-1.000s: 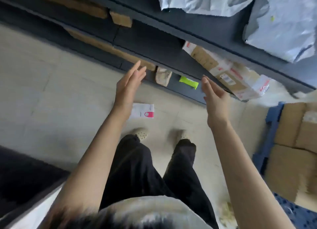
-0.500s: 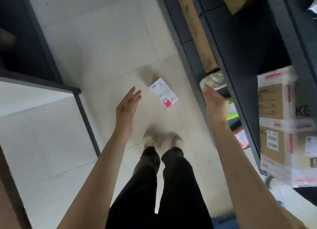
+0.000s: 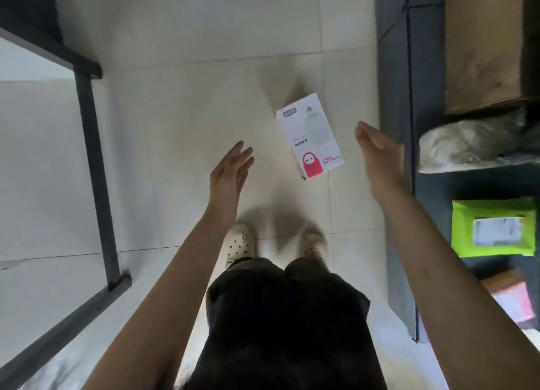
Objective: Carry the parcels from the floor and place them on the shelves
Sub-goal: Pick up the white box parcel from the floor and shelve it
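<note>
A small white box (image 3: 310,134) with a red cartoon figure lies flat on the pale tiled floor, just ahead of my feet. My left hand (image 3: 230,170) hovers open to the left of it, palm turned inward. My right hand (image 3: 380,152) hovers open to the right of it, also palm inward. Neither hand touches the box. The dark shelving (image 3: 409,68) runs along the right side.
On the right shelves sit a brown cardboard parcel (image 3: 482,44), a grey plastic-wrapped parcel (image 3: 473,144), a lime-green mailer (image 3: 493,229) and a pink-labelled parcel (image 3: 511,299). A dark metal rack frame (image 3: 96,170) stands at the left. My shoes (image 3: 239,243) stand on the floor.
The view has swung down and round from the shelf front onto the floor. The white box now appears larger and lies between my two open hands.
</note>
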Motion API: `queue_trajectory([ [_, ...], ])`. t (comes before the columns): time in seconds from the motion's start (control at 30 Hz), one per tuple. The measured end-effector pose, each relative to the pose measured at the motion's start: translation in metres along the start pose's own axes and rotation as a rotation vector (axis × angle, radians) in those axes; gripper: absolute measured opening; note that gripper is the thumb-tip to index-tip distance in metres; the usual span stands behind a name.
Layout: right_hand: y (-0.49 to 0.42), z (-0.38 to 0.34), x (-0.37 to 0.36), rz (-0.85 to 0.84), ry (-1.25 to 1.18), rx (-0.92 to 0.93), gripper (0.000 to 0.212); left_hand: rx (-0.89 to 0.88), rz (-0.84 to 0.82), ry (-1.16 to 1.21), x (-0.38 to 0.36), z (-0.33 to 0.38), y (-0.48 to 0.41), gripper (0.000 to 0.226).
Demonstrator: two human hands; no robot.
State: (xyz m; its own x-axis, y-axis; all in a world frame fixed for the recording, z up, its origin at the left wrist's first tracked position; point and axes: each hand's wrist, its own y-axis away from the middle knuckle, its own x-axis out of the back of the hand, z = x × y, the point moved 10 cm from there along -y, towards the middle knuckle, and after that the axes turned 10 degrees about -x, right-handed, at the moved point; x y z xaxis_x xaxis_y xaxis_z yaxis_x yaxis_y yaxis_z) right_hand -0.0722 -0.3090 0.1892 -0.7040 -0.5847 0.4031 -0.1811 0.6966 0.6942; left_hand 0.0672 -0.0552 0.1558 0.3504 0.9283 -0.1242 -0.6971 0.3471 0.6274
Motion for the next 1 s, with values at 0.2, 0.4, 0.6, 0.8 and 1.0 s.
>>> queue_trajectory([
  [0.2, -0.151, 0.057, -0.07, -0.029, 0.081, 0.062, 0.044, 0.025, -0.137, -0.116, -0.028, -0.123, -0.133, 0.044],
  [0.4, -0.251, 0.078, -0.122, -0.113, 0.103, 0.136, 0.047, 0.096, -0.35, -0.141, -0.07, -0.185, -0.206, 0.058],
  [0.6, -0.235, 0.073, -0.133, -0.156, 0.018, 0.225, 0.015, 0.081, -0.468, -0.05, -0.1, -0.184, -0.201, 0.051],
  [0.8, -0.193, 0.036, -0.092, -0.125, -0.297, 0.304, 0.045, -0.292, -0.408, 0.014, -0.085, -0.115, -0.199, 0.059],
  [1.0, -0.165, 0.084, -0.107, -0.307, -0.341, 0.204, 0.068, -0.494, -0.218, -0.023, -0.035, -0.116, -0.184, 0.036],
])
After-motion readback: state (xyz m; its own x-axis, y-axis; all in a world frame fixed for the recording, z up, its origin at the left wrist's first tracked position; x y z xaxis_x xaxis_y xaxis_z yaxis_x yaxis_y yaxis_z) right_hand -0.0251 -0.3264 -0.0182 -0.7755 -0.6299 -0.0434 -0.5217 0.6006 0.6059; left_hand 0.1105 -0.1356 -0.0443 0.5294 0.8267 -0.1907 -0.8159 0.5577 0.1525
